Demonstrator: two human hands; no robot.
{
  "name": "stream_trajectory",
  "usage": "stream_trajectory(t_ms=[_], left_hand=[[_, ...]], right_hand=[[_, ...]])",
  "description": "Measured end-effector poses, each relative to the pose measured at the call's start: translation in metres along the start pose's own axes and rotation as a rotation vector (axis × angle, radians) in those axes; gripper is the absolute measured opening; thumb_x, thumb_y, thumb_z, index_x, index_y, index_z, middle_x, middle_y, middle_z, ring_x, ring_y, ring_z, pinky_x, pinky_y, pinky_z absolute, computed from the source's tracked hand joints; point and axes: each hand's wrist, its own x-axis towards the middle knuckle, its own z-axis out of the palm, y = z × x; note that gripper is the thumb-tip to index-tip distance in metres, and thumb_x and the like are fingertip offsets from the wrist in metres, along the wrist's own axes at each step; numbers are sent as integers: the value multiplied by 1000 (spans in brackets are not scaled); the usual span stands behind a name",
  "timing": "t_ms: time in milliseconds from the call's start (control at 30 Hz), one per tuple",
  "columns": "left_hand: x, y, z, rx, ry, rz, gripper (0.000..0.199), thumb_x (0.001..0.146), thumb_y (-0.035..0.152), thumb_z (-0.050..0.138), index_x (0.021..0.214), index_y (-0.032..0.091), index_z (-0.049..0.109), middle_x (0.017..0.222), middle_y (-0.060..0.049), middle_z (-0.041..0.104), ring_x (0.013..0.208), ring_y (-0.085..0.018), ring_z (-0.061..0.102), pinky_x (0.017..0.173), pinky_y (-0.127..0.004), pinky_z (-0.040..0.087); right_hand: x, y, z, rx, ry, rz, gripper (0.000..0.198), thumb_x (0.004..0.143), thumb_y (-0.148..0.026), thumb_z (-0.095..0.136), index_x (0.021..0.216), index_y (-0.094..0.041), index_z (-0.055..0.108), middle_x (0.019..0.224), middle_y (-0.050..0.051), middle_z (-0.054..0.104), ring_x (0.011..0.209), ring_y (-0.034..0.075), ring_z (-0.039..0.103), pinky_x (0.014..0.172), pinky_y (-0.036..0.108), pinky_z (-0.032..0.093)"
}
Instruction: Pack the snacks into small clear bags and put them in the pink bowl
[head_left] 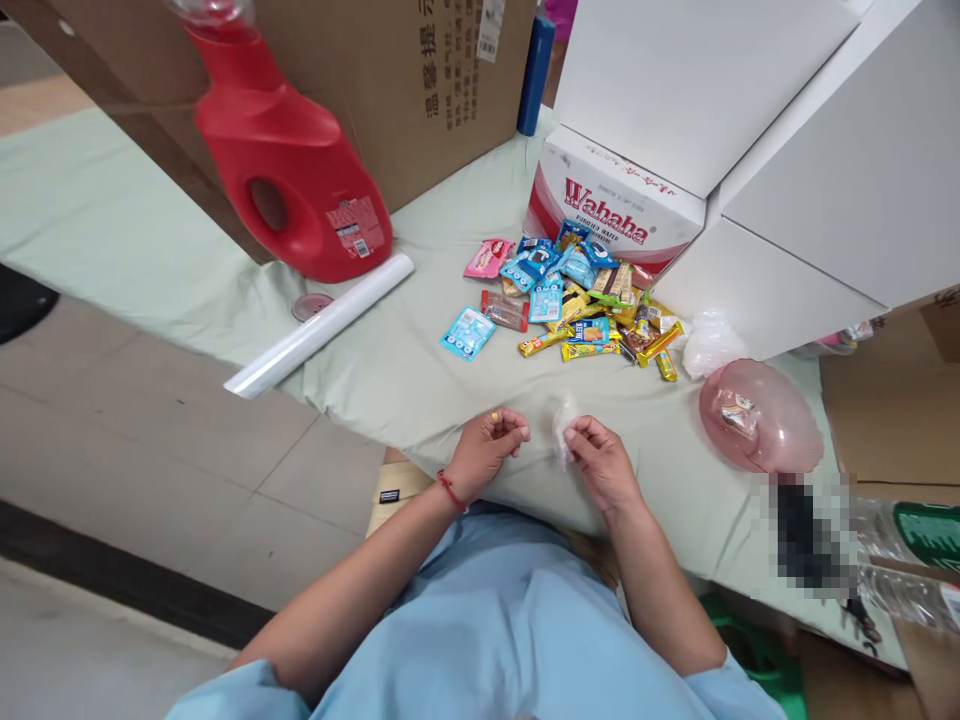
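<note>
My right hand point(602, 462) pinches a small crumpled clear plastic bag point(562, 430) between thumb and fingers, just above the near edge of the cloth-covered table. Left of it, my left hand point(487, 455) is closed, fingers curled against the thumb, with nothing visible in it; it is apart from the bag. Beyond both hands lies a pile of small wrapped snacks point(577, 290) in blue, yellow and red packets. One blue packet point(467, 333) lies to the left of the pile, and a pink packet point(489, 258) is at its back left.
A red detergent jug point(300, 180) and a white roll point(322, 325) are at the left, before a large cardboard box point(420, 90). A Wahaha carton point(607, 200) stands behind the snacks. A pink translucent bowl point(787, 420), white plastic bags point(712, 345) and plastic bottles point(911, 530) are at right.
</note>
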Motion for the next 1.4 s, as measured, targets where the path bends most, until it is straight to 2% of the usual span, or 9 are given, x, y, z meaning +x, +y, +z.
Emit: stream_trajectory(t_ms=[133,300,533,800,1000,1167,1267,1333,1400], left_hand=[[-1,3,7,50,-56,42,34,78,51,74,82,19,63,72,1,63,63,-12,55,62,-25,45],[0,-2,23,106,-150,67,38,79,57,72,83,19,66,73,0,65,71,-15,58,69,-27,46],[4,6,3,7,-126,-12,41,83,59,67,77,19,59,71,1,63,62,-11,49,63,-26,41],[4,5,24,40,-156,76,40,80,57,71,80,18,62,70,3,59,68,-12,51,67,-27,41],[8,10,3,-139,-135,-41,48,69,60,82,76,19,58,63,6,55,58,-9,45,60,-24,39],[12,9,-13,-128,-135,-75,48,65,58,85,77,18,62,64,5,58,57,-9,47,59,-25,40],[11,11,-15,43,-25,30,39,71,51,81,87,18,68,80,0,65,70,-13,55,67,-27,45],[7,13,-10,182,139,170,31,80,45,74,96,20,67,93,-3,65,81,-15,58,73,-28,47],[0,16,-1,283,176,314,29,85,42,69,104,21,65,101,-5,64,87,-17,59,77,-29,49]], right_hand=[[-1,-4,-4,80,68,43,39,62,-49,93,79,-21,71,68,-4,60,56,8,46,53,21,39],[-4,-1,6,-3,-19,32,35,66,-48,92,77,-19,74,67,-3,63,57,8,48,53,20,39],[-1,-9,-15,185,8,200,40,56,-42,98,75,-20,70,66,-6,59,54,6,46,51,19,39],[-1,0,-2,29,-87,92,35,67,-47,93,76,-19,73,63,-4,60,55,8,45,52,20,37],[-1,-15,-24,238,-32,210,37,60,-40,98,77,-20,71,68,-4,60,59,8,50,55,19,44],[-5,-14,-49,292,1,208,38,60,-37,98,81,-21,71,68,-5,60,57,8,50,54,19,46],[-8,-11,-50,298,-10,217,37,62,-37,97,82,-22,70,68,-4,59,58,9,51,55,20,46],[-9,-10,-46,301,-8,216,37,63,-38,97,81,-22,69,68,-4,59,57,9,50,55,20,46],[-9,-10,-40,292,0,202,37,63,-39,96,81,-22,68,67,-4,58,57,9,49,53,20,45]])
